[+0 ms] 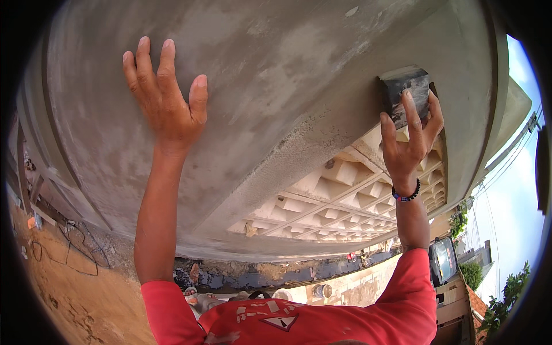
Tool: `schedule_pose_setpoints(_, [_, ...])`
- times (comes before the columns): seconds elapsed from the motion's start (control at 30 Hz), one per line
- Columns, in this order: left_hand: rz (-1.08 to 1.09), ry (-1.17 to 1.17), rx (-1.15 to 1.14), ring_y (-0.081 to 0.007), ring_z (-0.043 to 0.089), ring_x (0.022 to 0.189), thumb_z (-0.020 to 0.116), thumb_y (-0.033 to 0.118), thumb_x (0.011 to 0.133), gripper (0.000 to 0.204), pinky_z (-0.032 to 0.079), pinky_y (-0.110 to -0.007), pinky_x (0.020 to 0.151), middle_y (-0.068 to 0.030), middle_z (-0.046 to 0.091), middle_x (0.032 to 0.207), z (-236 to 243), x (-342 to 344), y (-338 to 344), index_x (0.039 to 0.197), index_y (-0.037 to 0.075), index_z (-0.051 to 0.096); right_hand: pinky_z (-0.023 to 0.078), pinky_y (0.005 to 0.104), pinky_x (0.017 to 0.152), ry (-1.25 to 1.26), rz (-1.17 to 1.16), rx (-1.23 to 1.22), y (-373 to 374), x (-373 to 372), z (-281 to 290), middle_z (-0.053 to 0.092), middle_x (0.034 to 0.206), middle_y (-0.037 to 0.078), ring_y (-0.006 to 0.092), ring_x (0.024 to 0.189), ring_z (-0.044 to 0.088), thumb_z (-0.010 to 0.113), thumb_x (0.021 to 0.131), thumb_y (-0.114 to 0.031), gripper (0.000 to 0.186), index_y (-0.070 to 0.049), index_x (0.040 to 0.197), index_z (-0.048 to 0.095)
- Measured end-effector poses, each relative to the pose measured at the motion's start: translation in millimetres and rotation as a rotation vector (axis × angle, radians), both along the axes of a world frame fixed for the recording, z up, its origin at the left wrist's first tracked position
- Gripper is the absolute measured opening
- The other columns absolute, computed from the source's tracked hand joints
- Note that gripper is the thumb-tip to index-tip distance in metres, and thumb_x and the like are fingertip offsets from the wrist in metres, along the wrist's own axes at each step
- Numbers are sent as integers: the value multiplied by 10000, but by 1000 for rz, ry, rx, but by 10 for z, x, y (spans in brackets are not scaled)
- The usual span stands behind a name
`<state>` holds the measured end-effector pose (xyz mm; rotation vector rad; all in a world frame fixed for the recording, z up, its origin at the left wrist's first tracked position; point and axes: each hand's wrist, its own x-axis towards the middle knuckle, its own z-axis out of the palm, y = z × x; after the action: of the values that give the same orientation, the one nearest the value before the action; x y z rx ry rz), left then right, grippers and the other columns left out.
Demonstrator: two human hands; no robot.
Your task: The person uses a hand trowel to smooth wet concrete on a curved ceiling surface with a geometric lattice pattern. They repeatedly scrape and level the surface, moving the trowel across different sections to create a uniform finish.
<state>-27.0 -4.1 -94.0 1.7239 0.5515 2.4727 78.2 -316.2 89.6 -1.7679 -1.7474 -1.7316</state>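
One block (pixel 401 86) in right grip (pixel 409 144) | left grip (pixel 167 103) on one wall (pixel 270 80)

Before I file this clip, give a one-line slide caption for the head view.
Left hand open at a grey wall; right hand gripping a dark block beside a pale patterned panel.

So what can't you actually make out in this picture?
All in the head view:
- Block: its far side, toward the wall, is hidden by its own body.
- Left hand: the palm is hidden by the hand's back.
- Feet: mostly hidden by the shirt.
- Red thing below the lattice: too small.
- Dark shape, far right: cut off by the picture's rim.
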Motion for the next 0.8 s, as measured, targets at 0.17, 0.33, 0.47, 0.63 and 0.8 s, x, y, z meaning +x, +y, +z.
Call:
schedule_pose_setpoints(0.17, [-9, 21, -12, -471, 234, 1443, 516, 358, 989, 559, 251, -569, 1154, -228, 348, 1534, -23, -55, 11, 1436, 26, 466, 396, 468, 1023, -76, 17, -190, 158, -164, -267, 393, 1450, 215, 389, 1252, 422, 846, 661, -84, 656, -289, 1262, 680])
schedule_pose_setpoints(0.33, [-4, 30, -17, -478, 243, 1442, 483, 364, 1005, 559, 249, -576, 1153, -235, 341, 1539, 21, -48, -42, 1437, 11, 458, 400, 475, 1034, -113, -36, 34, -75, 31, 194, 430, 1412, 218, 409, 1244, 439, 832, 669, -94, 632, -281, 1256, 686])
schedule_pose_setpoints(0.47, [2, 49, -12, -482, 255, 1440, 469, 375, 1012, 566, 253, -577, 1152, -238, 334, 1545, -7, -18, -29, 1440, 5, 453, 414, 470, 990, -127, 37, 65, 289, -162, 240, 440, 1398, 222, 402, 1216, 443, 807, 703, -108, 612, -302, 1268, 676])
schedule_pose_setpoints(0.63, [35, 64, -18, -476, 238, 1449, 456, 373, 1021, 565, 245, -575, 1157, -241, 324, 1551, -8, -89, 4, 1446, 1, 446, 417, 476, 999, -113, -36, -92, -116, 9, 45, 455, 1404, 185, 379, 1229, 450, 804, 690, -89, 641, -329, 1268, 665])
schedule_pose_setpoints(0.8, [-7, 55, -24, -477, 229, 1453, 460, 371, 1018, 572, 240, -576, 1159, -242, 314, 1557, -9, -24, -56, 1456, 5, 435, 407, 499, 1005, -120, 69, 75, 275, -135, 459, 466, 1369, 201, 388, 1220, 454, 795, 719, -133, 633, -341, 1299, 651])
